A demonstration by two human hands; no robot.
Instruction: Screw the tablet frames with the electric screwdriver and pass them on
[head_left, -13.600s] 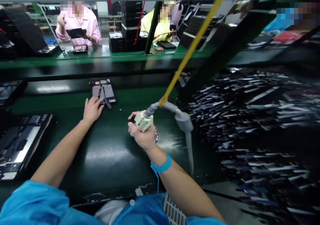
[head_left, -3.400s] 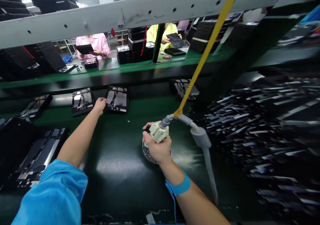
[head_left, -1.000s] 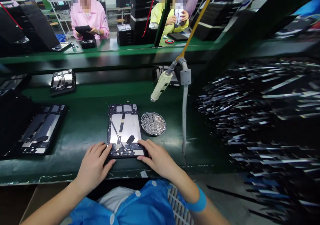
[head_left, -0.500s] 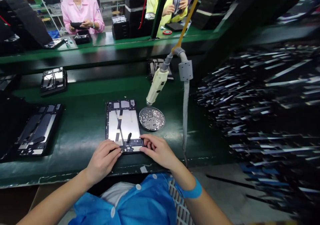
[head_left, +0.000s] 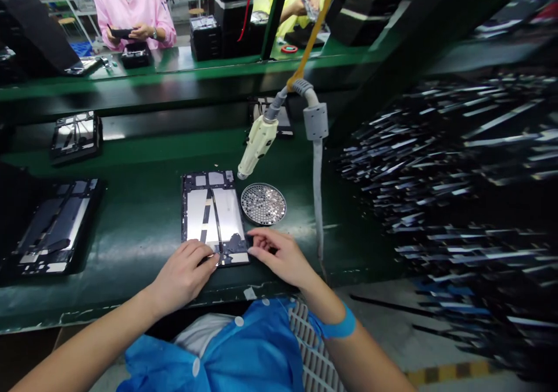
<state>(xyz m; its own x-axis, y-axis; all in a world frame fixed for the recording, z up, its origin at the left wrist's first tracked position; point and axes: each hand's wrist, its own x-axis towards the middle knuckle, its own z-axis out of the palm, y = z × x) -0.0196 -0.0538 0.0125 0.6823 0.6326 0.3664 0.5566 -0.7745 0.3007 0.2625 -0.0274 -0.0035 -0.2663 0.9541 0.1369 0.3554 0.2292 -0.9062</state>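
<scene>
An opened tablet [head_left: 233, 206], its silver battery and dark inner frame showing, lies flat on the green bench. Over its lower left edge is my left hand [head_left: 185, 273], fingers bent and tips together beside the lower end of a thin black ribbon cable [head_left: 217, 220]; what they pinch is hidden. My right hand [head_left: 281, 255] rests at the tablet's lower right edge, thumb and index finger apart, the other fingers curled. A round perforated dish of small screws [head_left: 264, 204] sits right of the tablet. Above it hangs a cream electric screwdriver [head_left: 258, 147].
Opened tablets lie at the left [head_left: 56, 223], the back left [head_left: 76, 133] and behind the screwdriver. A grey cable [head_left: 318, 194] hangs to the right. Many dark strips [head_left: 436, 165] crowd the right side. Across the bench, people in pink [head_left: 135, 11] and yellow handle parts.
The black ribbon cable, bent up at its lower part before, now lies straighter along the battery. My left fingertips shifted slightly right. The view has moved a little.
</scene>
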